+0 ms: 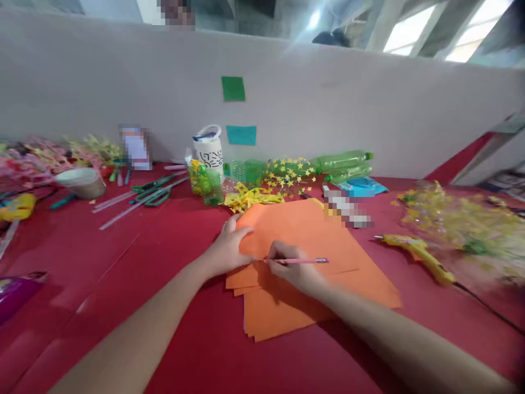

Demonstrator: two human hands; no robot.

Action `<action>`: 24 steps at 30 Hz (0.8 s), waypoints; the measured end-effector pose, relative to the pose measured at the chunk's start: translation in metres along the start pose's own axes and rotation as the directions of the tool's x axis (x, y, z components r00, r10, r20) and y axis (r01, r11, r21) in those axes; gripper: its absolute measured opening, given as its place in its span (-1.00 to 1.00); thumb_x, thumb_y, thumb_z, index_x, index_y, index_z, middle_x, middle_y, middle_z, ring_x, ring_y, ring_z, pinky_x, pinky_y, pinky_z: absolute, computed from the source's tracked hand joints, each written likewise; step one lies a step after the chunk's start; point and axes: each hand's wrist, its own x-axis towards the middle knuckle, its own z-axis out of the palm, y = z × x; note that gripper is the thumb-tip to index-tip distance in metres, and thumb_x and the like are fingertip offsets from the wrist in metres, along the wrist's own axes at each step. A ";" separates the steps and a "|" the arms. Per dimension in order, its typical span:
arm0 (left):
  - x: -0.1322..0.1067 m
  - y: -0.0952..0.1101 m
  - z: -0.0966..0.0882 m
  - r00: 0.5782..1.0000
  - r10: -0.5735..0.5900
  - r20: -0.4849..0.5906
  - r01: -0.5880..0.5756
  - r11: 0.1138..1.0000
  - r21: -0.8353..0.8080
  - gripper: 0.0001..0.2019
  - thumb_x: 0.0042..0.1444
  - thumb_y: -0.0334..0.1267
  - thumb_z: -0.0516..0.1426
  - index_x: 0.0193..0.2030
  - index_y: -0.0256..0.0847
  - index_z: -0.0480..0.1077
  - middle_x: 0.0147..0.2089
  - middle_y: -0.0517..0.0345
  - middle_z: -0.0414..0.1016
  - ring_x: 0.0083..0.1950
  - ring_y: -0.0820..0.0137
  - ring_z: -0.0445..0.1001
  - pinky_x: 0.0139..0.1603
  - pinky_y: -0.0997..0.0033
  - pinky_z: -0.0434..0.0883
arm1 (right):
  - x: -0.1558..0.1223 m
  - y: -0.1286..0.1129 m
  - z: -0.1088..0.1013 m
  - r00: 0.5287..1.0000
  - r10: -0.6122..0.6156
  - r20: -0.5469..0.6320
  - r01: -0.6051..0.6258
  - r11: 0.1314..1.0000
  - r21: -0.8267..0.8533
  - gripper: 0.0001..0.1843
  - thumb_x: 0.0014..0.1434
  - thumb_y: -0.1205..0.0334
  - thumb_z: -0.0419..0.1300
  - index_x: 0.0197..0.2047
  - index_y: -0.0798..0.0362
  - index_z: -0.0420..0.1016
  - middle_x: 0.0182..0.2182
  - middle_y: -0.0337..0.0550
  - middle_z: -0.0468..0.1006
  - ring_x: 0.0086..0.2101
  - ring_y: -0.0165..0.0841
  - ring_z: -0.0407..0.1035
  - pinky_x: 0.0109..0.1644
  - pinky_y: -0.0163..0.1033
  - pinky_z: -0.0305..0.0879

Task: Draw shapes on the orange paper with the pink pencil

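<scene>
A stack of orange paper sheets [324, 235] lies at a slant on the red table, its lower edges fanned out. My left hand [229, 246] rests at the stack's left edge, fingers apart and touching the top sheet. In the middle of the paper, my right hand [293, 265] is closed around a pink pencil [314, 261]. The pencil lies low and nearly level, its tip pointing left towards my left fingers. Whether the tip touches the paper is hard to tell.
A yellow glue gun [426, 257] with a black cord lies right of the paper, beside yellow star garland [455, 219]. Behind are green plastic bottles [344, 164], a white tumbler [208, 150] and yellow paper [254, 200]. Green-handled scissors [158, 194] and a cup [84, 183] stand left.
</scene>
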 end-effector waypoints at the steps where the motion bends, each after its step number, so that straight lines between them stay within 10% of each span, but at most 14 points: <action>1: 0.000 0.001 0.000 1.000 -0.003 0.000 0.003 1.000 -0.001 -0.36 -0.08 0.01 0.26 0.12 -0.25 0.30 0.32 -0.17 -0.21 0.31 -0.14 -0.08 0.24 -0.03 0.11 | 0.000 -0.001 0.000 1.000 0.005 -0.004 -0.005 1.000 -0.007 -0.92 0.06 0.35 0.08 -0.45 0.07 0.23 -0.60 -0.36 0.29 -0.57 -0.52 0.11 -0.53 -0.40 -0.02; 24: 0.001 0.003 -0.002 0.999 -0.035 0.012 0.035 0.999 -0.010 -0.40 -0.08 -0.03 0.25 0.12 -0.17 0.30 0.33 -0.11 -0.21 0.34 -0.11 -0.12 0.23 -0.05 0.12 | 0.000 -0.005 -0.002 0.993 0.063 -0.099 -0.070 0.995 -0.070 -0.87 -0.06 0.42 0.04 -0.53 0.05 0.14 -0.64 -0.37 0.21 -0.59 -0.51 0.05 -0.55 -0.39 -0.08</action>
